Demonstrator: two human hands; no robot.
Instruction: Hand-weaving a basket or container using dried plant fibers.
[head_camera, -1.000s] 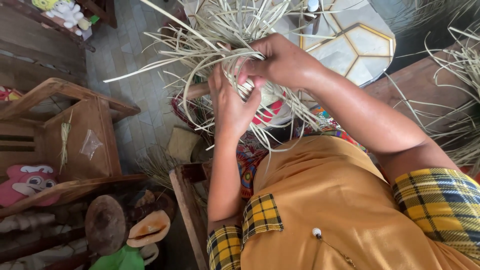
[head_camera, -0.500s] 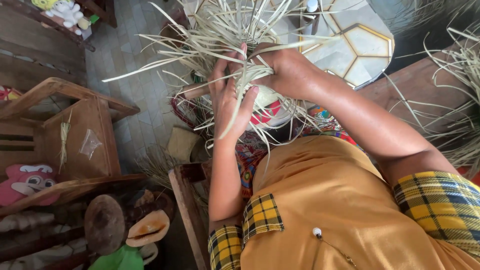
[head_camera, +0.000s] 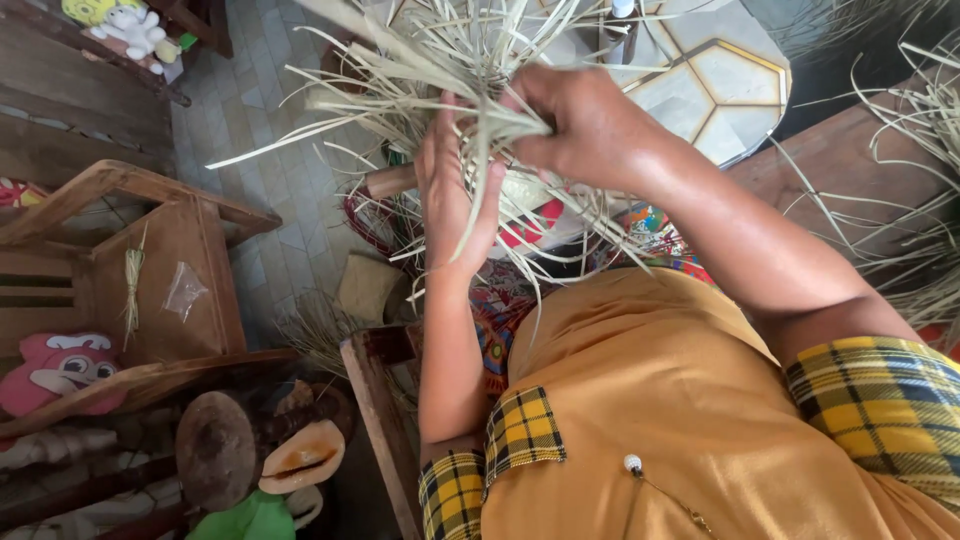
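In the head view a half-woven piece of pale dried leaf strips (head_camera: 455, 60) sits in front of my chest, its loose ends fanning outward. My left hand (head_camera: 452, 200) is under it, palm up, fingers pressed against the strips. From above, my right hand (head_camera: 585, 125) is closed, pinching a few strips between thumb and fingers. Both forearms come out of yellow sleeves with plaid cuffs. The woven centre is hidden behind my hands.
A wooden chair (head_camera: 150, 260) stands at left with a pink toy (head_camera: 55, 365) beside it. Below it lie a brown round object and a shell-like piece (head_camera: 300, 455). A white patterned table (head_camera: 735, 80) is at the top right, and more loose strips (head_camera: 920, 170) lie on the right.
My right hand has risen and pulled strips upward and tighter. My left hand has slid up with its fingers spreading against the weave. The bundle sits slightly higher in view.
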